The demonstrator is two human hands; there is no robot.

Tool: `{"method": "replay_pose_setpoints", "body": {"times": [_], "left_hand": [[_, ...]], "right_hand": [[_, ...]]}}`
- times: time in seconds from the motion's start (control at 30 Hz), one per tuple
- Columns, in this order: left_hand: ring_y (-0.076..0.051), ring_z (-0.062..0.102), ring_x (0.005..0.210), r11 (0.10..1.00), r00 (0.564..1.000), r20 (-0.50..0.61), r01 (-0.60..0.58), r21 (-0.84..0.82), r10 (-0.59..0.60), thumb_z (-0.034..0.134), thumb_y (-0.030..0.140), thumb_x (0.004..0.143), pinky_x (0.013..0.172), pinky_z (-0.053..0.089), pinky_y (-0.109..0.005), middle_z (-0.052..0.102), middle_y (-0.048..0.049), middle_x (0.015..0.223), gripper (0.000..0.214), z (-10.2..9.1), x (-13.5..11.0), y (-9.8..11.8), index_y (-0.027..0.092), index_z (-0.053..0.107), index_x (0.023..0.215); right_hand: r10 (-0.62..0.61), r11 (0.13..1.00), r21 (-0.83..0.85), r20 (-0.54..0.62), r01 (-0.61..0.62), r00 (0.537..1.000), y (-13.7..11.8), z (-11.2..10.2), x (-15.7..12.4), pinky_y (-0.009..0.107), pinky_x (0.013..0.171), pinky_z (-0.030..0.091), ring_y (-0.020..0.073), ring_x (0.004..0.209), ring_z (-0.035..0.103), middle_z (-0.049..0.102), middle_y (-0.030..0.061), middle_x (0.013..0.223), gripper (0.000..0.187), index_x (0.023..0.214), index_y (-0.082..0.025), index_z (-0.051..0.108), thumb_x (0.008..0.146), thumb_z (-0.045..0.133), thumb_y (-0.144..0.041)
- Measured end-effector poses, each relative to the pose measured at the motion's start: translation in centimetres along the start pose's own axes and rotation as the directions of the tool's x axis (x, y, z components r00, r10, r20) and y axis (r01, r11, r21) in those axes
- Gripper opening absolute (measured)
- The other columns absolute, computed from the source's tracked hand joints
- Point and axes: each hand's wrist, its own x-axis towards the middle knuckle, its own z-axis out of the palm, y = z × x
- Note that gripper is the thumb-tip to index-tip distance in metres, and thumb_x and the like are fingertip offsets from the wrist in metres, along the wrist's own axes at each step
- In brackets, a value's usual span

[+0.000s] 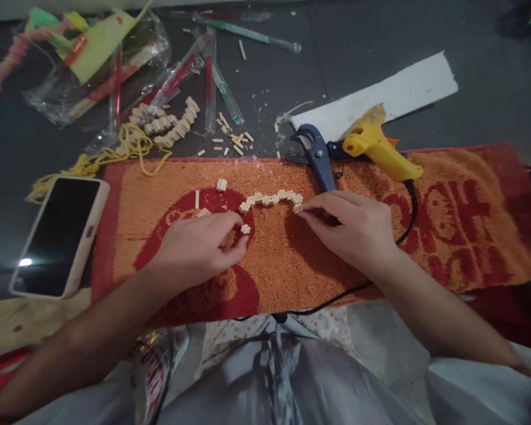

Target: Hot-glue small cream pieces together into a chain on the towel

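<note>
My left hand pinches a small flower-shaped bundle of short wooden sticks between thumb and fingertips. A curved row of similar stick bundles lies on the orange towel, just beyond it. My right hand is closed at the row's right end, thumb and index finger pinching the last bundle. Another bundle stands apart on the towel. Loose short sticks lie near my left hand, partly hidden behind it.
Blue cutters and a yellow glue gun lie near a white board; the gun's black cord crosses the towel. At left are a phone, yellow yarn, stick-bundle rows and plastic packaging.
</note>
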Motion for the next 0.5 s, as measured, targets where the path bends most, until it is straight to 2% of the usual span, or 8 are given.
{"method": "replay_pose_setpoints", "body": {"times": [0.5], "left_hand": [[-0.016, 0.059, 0.066, 1.0, 1.0, 0.013, 0.002, 0.015, -0.002, 0.048, 0.039, 0.09, 0.06, 0.034, -0.028, 0.061, 0.002, 0.066, 0.027, -0.11, 0.0, 0.05, 0.024, 0.067, 0.1]], "right_hand": [[0.013, 0.999, 0.029, -0.012, -0.013, 1.0, 0.02, 0.21, -0.08, 0.025, 0.06, 0.053, 0.0168, 0.073, 0.073, 0.078, 0.0016, 0.083, 0.011, 0.084, -0.021, 0.071, 0.09, 0.063, -0.016]]}}
